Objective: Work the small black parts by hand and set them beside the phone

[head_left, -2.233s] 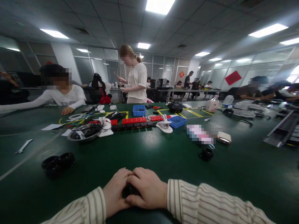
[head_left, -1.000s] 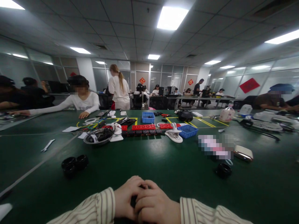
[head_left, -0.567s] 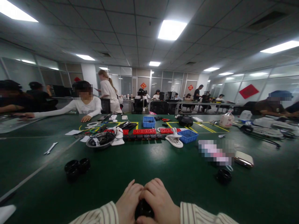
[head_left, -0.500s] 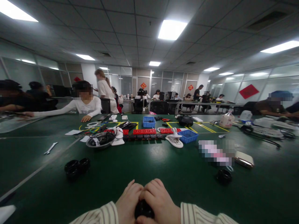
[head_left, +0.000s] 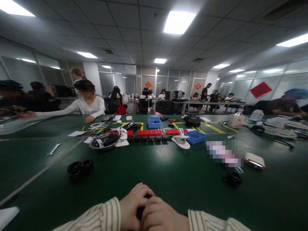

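My left hand and my right hand are together at the bottom middle, fingers curled around one small black round piece. Most of that piece is covered by the hands, so its exact kind is not visible. On the green table, several similar glossy black ring-shaped pieces sit in a cluster to the left. Over on the right, another black ring-shaped piece lies below a blurred-out patch.
Further back are a bowl of black cables, red-and-black socket strips, a white clip stand and blue bins. An open-ended spanner lies at left, a cream-and-gold case at right. A co-worker sits across the table.
My hands have drawn closer over the black piece, the right hand turning and covering more of it. The view has tilted slightly down. The standing person at the back left is now mostly hidden.
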The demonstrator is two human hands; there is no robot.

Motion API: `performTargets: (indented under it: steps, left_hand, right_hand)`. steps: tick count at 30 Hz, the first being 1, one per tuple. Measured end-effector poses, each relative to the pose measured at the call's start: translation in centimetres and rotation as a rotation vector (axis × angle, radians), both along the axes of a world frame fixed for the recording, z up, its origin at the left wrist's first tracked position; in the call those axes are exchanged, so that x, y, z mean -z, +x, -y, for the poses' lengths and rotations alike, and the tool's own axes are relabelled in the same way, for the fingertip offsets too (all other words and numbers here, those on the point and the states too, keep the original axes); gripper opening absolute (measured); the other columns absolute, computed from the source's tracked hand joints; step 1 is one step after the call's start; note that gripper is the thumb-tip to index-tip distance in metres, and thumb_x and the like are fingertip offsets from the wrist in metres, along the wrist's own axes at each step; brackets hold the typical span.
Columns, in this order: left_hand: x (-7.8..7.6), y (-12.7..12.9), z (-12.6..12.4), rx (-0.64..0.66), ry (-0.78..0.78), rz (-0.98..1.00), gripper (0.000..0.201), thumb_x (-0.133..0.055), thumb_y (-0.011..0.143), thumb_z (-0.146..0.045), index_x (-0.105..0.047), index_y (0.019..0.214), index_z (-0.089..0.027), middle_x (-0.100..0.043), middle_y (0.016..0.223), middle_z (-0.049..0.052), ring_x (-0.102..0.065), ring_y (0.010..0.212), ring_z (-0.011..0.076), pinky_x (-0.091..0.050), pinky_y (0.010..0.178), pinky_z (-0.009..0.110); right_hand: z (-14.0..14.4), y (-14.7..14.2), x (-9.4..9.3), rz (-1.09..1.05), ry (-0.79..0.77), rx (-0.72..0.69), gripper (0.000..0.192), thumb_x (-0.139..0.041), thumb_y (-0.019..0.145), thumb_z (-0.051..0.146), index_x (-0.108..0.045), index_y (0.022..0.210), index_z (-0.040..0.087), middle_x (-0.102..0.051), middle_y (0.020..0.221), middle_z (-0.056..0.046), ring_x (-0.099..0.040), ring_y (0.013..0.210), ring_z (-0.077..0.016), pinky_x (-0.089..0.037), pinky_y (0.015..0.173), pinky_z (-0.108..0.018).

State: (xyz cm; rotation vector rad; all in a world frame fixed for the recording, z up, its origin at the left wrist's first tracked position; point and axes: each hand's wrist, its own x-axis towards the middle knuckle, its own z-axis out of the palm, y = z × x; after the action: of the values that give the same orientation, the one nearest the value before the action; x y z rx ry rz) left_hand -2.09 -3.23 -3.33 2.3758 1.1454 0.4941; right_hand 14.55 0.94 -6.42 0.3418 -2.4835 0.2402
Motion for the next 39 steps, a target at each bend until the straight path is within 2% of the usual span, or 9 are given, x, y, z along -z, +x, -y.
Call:
performTargets:
  steps: [4,7,10,13,18,22,27,32,39]
  left_hand:
    - [-0.4,0.2,0.3,-0.019,-0.008,-0.011,0.044,-0.069,0.055,-0.043,-0.064,0.095,-0.025,-0.055,0.103,0.005,-0.050,0.100,0.0270,-0.021,0.102,0.055]
    - [-0.2,0.4,1.0,-0.072,0.023,0.007,0.067,-0.071,0.054,-0.046,-0.052,0.114,-0.024,-0.053,0.112,0.006,-0.048,0.106,0.0280,-0.020,0.105,0.053]
    - [0.3,0.7,1.7,-0.144,0.059,0.029,0.086,-0.072,0.053,-0.055,-0.040,0.125,-0.021,-0.046,0.125,0.011,-0.040,0.117,0.0313,-0.016,0.106,0.055]
    - [0.5,1.1,2.2,-0.226,0.086,0.029,0.082,-0.072,0.053,-0.056,-0.042,0.120,-0.018,-0.047,0.120,0.013,-0.041,0.115,0.0321,-0.014,0.105,0.059]
    - [-0.1,1.8,2.1,-0.265,0.055,-0.024,0.046,-0.073,0.053,-0.038,-0.053,0.089,-0.018,-0.054,0.093,0.006,-0.051,0.096,0.0259,-0.016,0.104,0.057]
    - [-0.3,1.4,1.5,-0.241,0.013,0.023,0.042,-0.072,0.052,-0.033,-0.052,0.086,-0.017,-0.053,0.090,0.004,-0.051,0.089,0.0226,-0.022,0.104,0.051]
    - [0.3,0.3,0.5,-0.069,-0.040,0.072,0.035,-0.071,0.056,-0.035,-0.057,0.084,-0.020,-0.052,0.094,0.001,-0.050,0.091,0.0201,-0.037,0.095,0.037]
    - [1.6,-0.1,-0.1,-0.038,-0.020,0.118,0.041,-0.071,0.052,-0.051,-0.061,0.079,-0.020,-0.054,0.090,0.001,-0.051,0.090,0.0206,-0.031,0.099,0.041]
    - [0.7,0.1,0.8,-0.038,0.015,0.073,0.066,-0.069,0.053,-0.052,-0.052,0.110,-0.022,-0.054,0.109,0.005,-0.049,0.104,0.0272,-0.020,0.106,0.049]
  right_hand:
    - [0.7,0.1,-0.5,0.025,0.006,0.017,0.036,-0.023,0.097,0.038,-0.053,0.086,0.022,-0.059,0.084,0.003,-0.049,0.088,-0.0115,-0.032,0.091,-0.031]
    - [1.3,0.5,-2.4,-0.058,-0.043,0.113,0.032,-0.026,0.095,0.040,-0.051,0.094,0.021,-0.057,0.093,-0.001,-0.045,0.096,-0.0140,-0.030,0.093,-0.033]
    - [1.8,1.0,-4.2,-0.013,-0.184,0.261,0.046,-0.027,0.090,0.055,-0.048,0.103,0.016,-0.051,0.103,-0.007,-0.042,0.099,-0.0178,-0.032,0.090,-0.035]
    - [2.0,1.2,-4.5,0.038,-0.298,0.411,0.053,-0.032,0.085,0.062,-0.048,0.102,0.015,-0.049,0.100,-0.008,-0.042,0.091,-0.0187,-0.033,0.082,-0.035]
    - [2.0,0.9,-3.5,0.124,-0.296,0.544,0.031,-0.049,0.077,0.046,-0.049,0.084,0.015,-0.049,0.089,-0.005,-0.041,0.081,-0.0169,-0.033,0.076,-0.033]
    - [1.8,1.1,-3.9,0.120,-0.268,0.462,0.025,-0.049,0.076,0.037,-0.050,0.089,0.016,-0.050,0.091,-0.005,-0.042,0.083,-0.0162,-0.033,0.076,-0.031]
    - [1.3,1.3,-4.4,0.041,-0.203,0.186,0.022,-0.035,0.081,0.028,-0.051,0.091,0.017,-0.054,0.093,-0.003,-0.045,0.092,-0.0148,-0.033,0.083,-0.032]
    - [0.9,0.5,-3.2,-0.116,-0.066,-0.007,0.045,-0.011,0.096,0.042,-0.049,0.086,0.018,-0.059,0.085,0.000,-0.049,0.093,-0.0114,-0.030,0.096,-0.032]
    - [1.6,1.1,-4.8,-0.070,-0.032,0.092,0.039,-0.017,0.097,0.039,-0.049,0.095,0.017,-0.059,0.092,-0.001,-0.046,0.102,-0.0125,-0.022,0.104,-0.034]
